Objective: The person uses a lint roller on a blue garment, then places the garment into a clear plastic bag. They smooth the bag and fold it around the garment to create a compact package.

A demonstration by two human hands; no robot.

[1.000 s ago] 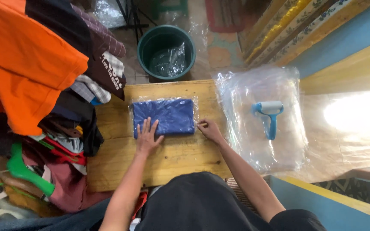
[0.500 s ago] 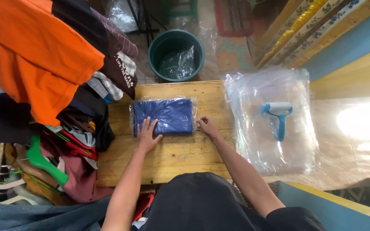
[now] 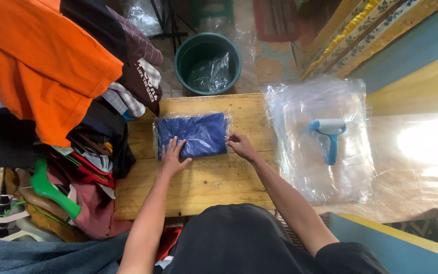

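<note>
A folded blue garment in a clear plastic bag (image 3: 198, 133) lies on the small wooden table (image 3: 204, 182). My left hand (image 3: 172, 155) rests flat on the bag's lower left part, fingers spread. My right hand (image 3: 240, 145) pinches the bag's right edge with its fingertips. Both forearms reach forward from my lap, which is covered by dark cloth.
A stack of clear plastic bags (image 3: 300, 162) lies to the right with a blue lint roller (image 3: 329, 136) on top. A green bucket (image 3: 208, 63) holding plastic stands beyond the table. Hanging clothes, among them an orange shirt (image 3: 31, 61), and green hangers (image 3: 51, 190) crowd the left.
The hands and the bagged garment have stayed put. The view has shifted slightly, so everything sits a little farther right in frame.
</note>
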